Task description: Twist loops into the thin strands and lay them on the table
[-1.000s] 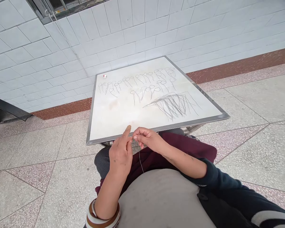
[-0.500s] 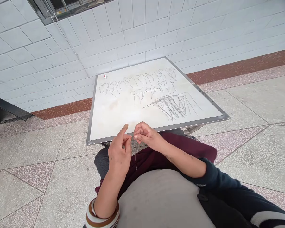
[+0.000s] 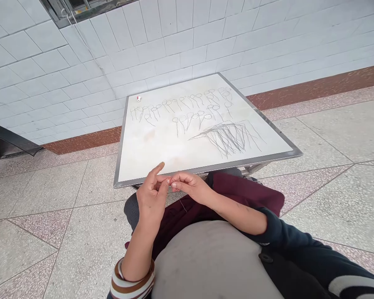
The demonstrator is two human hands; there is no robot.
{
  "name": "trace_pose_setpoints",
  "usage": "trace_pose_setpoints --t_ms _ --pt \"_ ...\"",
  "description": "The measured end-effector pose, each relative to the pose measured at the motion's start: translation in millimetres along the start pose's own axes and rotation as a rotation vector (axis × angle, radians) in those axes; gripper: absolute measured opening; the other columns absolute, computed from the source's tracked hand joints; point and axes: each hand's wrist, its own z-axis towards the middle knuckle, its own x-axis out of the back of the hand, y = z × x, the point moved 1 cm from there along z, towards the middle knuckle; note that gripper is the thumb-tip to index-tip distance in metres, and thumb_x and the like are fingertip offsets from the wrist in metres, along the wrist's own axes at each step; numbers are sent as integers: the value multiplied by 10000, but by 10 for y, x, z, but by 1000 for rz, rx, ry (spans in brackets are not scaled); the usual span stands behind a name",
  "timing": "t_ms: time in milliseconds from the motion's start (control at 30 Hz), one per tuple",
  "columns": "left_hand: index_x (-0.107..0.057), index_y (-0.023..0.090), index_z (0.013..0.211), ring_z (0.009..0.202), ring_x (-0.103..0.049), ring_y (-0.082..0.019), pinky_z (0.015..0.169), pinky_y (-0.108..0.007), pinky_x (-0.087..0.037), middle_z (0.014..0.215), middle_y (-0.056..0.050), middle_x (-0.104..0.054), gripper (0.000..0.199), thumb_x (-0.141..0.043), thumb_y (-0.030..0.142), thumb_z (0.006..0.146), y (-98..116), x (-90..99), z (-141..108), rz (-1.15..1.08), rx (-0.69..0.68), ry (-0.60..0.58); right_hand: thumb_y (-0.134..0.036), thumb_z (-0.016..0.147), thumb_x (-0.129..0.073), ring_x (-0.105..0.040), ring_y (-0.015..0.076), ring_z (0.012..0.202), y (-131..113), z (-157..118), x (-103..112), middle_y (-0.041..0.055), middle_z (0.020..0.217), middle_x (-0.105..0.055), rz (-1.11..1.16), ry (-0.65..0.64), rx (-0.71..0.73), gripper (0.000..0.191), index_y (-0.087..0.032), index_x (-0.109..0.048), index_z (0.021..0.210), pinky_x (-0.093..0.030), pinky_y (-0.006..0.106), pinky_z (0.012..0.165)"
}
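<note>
My left hand [image 3: 151, 195] and my right hand [image 3: 193, 187] meet just off the near edge of the white table [image 3: 140, 153], fingertips touching. Both pinch a thin wire-like strand, and its loose end [image 3: 183, 205] hangs below them over my lap. The thumb and index finger of each hand are closed on it; another left finger points up and away. The part between the fingertips is mostly hidden. Beyond the hands, a loose pile of long dark strands [image 3: 230, 135] lies on the table's right half. Several looped strands [image 3: 175, 120] with straight tails are spread in rows behind it.
A small red-and-white object [image 3: 139, 99] sits at the table's far left corner. Grey metal edging [image 3: 205, 167] runs around the tabletop. A white tiled wall [image 3: 174, 45] stands behind it, with a cord [image 3: 101, 68] hanging down. Dark red cloth [image 3: 249, 191] covers my lap.
Both hands have shifted slightly left, and the right fingers have drawn closer together against the left fingertips. The strand's hanging end has swung a little to the right and up.
</note>
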Motion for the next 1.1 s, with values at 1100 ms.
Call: trace_pose_setpoints --t_ms 1100 --pt "-622 272 1234 744 -663 -149 803 -307 -524 826 12 -706 395 -608 237 840 -153 45 -8 64 -15 60 -409 865 -612 -535 107 657 20 9 57 -18 680 -594 27 -120 -202 236 -176 -647 878 -409 223 621"
